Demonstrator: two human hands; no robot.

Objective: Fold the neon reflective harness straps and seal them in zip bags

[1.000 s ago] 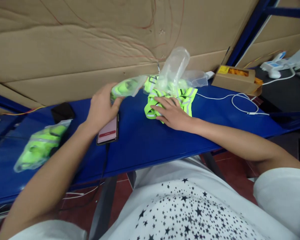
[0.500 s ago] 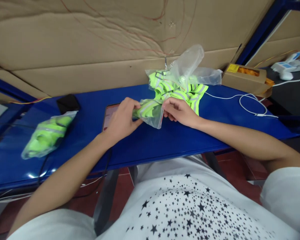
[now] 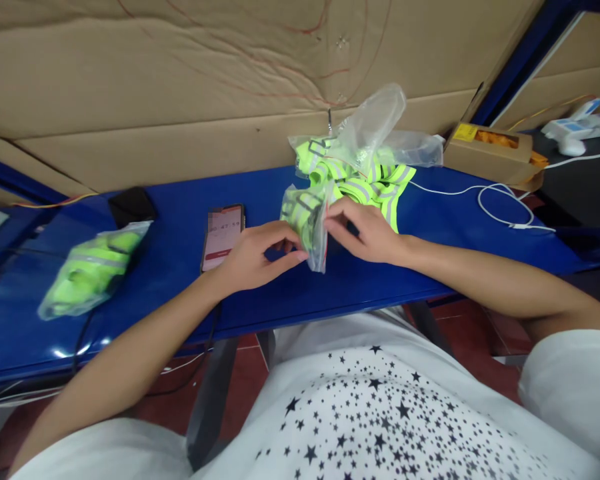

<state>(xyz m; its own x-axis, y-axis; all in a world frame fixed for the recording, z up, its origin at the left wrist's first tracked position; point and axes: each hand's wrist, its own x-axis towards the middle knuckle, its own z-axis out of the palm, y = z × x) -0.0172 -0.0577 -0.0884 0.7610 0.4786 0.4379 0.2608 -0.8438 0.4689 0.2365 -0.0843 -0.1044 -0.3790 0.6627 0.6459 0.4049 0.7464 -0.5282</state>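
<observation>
Between my hands is a clear zip bag (image 3: 319,250) with a red line along its mouth, holding a folded neon-yellow reflective strap (image 3: 300,212) with grey stripes and a black buckle. My left hand (image 3: 263,257) grips the lower left side of the bag between thumb and fingers. At the bag's mouth, on the right, my right hand (image 3: 365,230) pinches the edge. Just behind lies a pile of neon-yellow reflective straps (image 3: 363,190), partly under empty clear plastic bags (image 3: 375,127).
On the blue table (image 3: 275,307) a phone (image 3: 223,237) shows a running timer. Left of it are a filled bag of neon straps (image 3: 90,273) and a black object (image 3: 131,207). At right are a cardboard box (image 3: 495,157), a white cable (image 3: 505,207) and a power strip (image 3: 575,130).
The bag has turned more upright and its filled end has swung up. My left hand has moved right and down to its lower edge, uncovering the phone. My right hand stays at the mouth.
</observation>
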